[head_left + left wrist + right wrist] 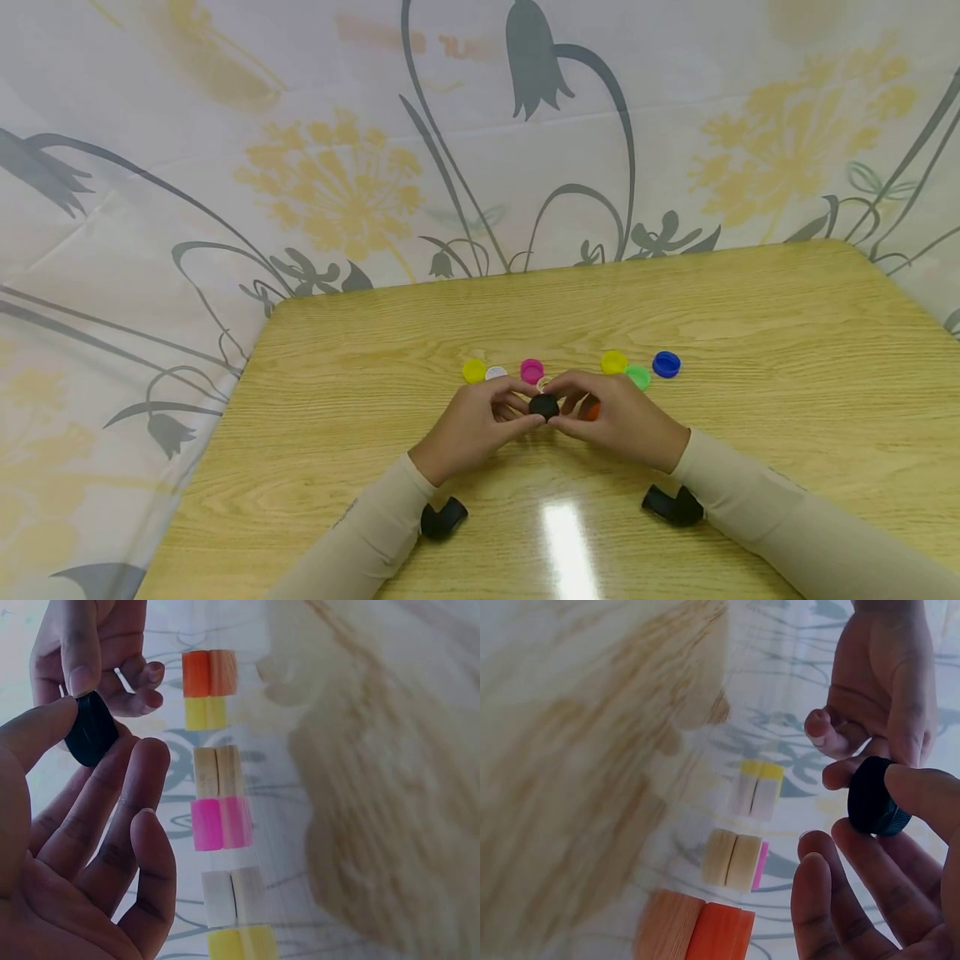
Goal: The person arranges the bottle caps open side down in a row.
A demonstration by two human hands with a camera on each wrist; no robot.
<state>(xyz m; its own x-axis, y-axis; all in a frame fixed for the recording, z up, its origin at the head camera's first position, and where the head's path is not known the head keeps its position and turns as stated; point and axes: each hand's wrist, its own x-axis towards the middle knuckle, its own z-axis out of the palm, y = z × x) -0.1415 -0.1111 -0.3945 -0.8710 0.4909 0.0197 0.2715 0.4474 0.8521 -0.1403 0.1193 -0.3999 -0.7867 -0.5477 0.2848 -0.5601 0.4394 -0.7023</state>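
Observation:
A round black bottle cap (543, 406) is held up between the two hands at the middle of the table. My left hand (476, 425) pinches its left side between thumb and fingertips. From the other side my right hand (618, 421) pinches it too, thumb near and fingers beyond. In the right wrist view the cap (877, 796) is tilted on edge, with a ridged rim showing. An orange cap (592, 412) lies partly hidden behind the right hand's fingers. Just beyond the fingertips is a cream cap (544, 382), also partly covered.
Behind the hands, a loose row holds a yellow cap (474, 371), a white cap (496, 372), a magenta cap (532, 371), another yellow cap (613, 362), a green cap (637, 377) and a blue cap (666, 364). The wooden table (360, 367) meets a flower-patterned cloth (480, 150) at the back.

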